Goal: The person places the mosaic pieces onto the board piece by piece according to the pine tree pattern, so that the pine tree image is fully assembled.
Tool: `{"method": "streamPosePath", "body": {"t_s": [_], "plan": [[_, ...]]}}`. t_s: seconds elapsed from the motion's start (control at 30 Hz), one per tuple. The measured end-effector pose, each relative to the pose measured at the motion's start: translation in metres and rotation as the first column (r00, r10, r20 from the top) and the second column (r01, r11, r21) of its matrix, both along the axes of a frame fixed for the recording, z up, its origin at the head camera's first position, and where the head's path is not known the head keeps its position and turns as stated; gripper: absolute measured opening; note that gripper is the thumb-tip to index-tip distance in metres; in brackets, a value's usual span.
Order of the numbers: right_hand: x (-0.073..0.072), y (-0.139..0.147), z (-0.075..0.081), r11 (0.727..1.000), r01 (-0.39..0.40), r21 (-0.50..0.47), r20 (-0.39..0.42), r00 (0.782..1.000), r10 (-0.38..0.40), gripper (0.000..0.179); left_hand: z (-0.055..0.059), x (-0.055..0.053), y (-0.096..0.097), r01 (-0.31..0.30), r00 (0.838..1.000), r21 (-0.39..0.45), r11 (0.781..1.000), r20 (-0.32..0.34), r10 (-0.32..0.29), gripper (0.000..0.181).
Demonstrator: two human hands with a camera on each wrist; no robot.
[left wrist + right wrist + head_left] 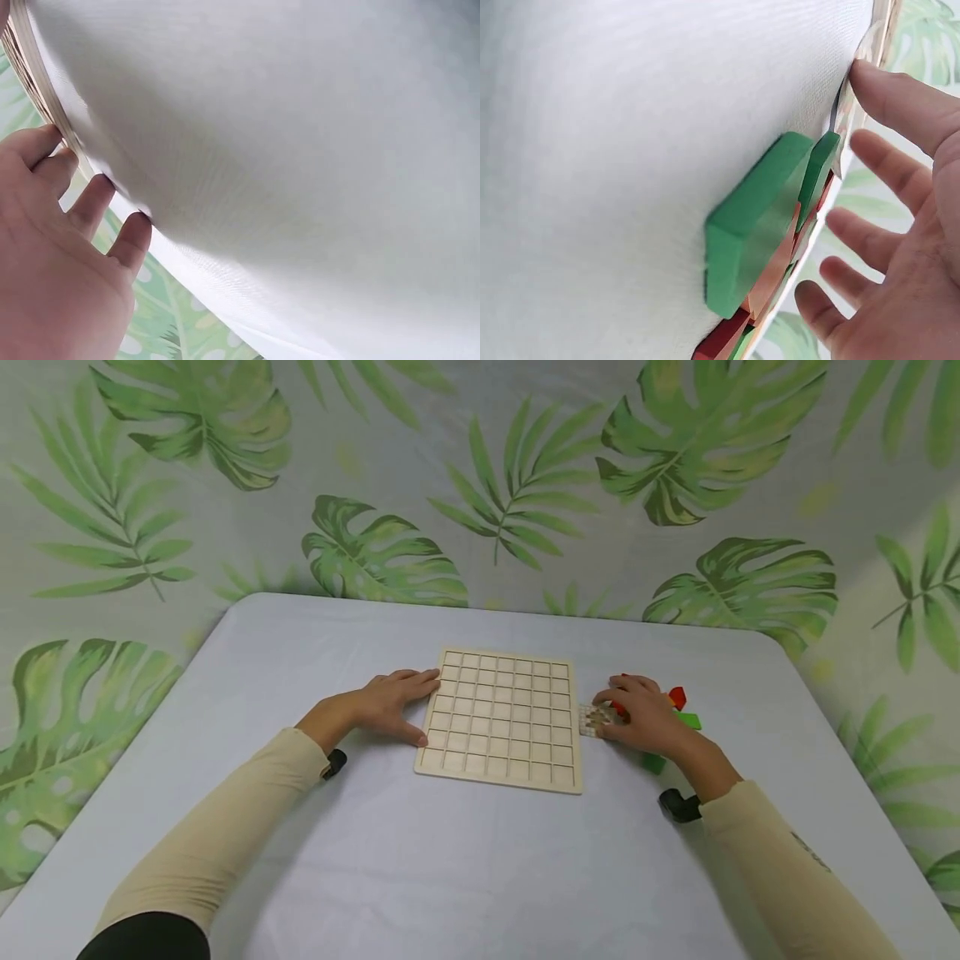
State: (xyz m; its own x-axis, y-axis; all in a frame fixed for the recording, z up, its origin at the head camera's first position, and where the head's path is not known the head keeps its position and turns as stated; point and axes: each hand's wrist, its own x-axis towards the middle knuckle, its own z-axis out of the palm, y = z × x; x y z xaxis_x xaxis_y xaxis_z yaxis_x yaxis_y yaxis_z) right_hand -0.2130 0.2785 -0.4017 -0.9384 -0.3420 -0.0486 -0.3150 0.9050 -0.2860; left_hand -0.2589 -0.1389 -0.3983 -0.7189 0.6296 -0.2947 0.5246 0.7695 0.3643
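A square wooden grid board [498, 723] lies flat on the white table, its cells bare. Along its left edge rests my left hand [388, 702], fingers spread, fingertips and thumb right at the rim. Just right of the board lies a small printed card [589, 720] with a grid pattern. My right hand [643, 717] reaches over this card with spread fingers, the thumb tip at its near edge. Under and beside that hand are flat coloured pieces: a red one [677, 697], a bright green one [688, 722] and a dark green one [750, 217]. The hand partly hides the pieces.
A white cloth covers the table [480, 868], whose rounded far edge meets a leaf-patterned backdrop [525, 485]. A dark device sits at each wrist, the right one [678, 806] close above the cloth.
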Motion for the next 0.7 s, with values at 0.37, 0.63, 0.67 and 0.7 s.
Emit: {"method": "streamPosePath", "body": {"t_s": [0.37,0.63,0.67,0.7], "plan": [[0.001,0.012,0.007,0.996,-0.022,-0.090,-0.051,0.999,0.018,0.019,-0.002,0.001,0.000,0.008,1.000,0.007,1.000,-0.010,-0.008,0.101],[0.001,0.009,0.001,0.998,-0.027,-0.053,0.008,1.000,0.028,0.016,-0.002,0.001,-0.001,0.013,0.999,0.004,1.000,-0.037,-0.013,0.106],[0.001,0.010,0.001,0.998,-0.031,-0.060,0.005,0.999,0.032,0.015,-0.003,0.001,-0.001,0.013,0.999,0.006,1.000,-0.037,-0.013,0.106],[0.001,0.011,0.001,0.997,-0.036,-0.068,0.000,0.999,0.036,0.015,-0.003,0.000,-0.001,0.015,0.999,0.009,1.000,-0.035,-0.014,0.106]]}}
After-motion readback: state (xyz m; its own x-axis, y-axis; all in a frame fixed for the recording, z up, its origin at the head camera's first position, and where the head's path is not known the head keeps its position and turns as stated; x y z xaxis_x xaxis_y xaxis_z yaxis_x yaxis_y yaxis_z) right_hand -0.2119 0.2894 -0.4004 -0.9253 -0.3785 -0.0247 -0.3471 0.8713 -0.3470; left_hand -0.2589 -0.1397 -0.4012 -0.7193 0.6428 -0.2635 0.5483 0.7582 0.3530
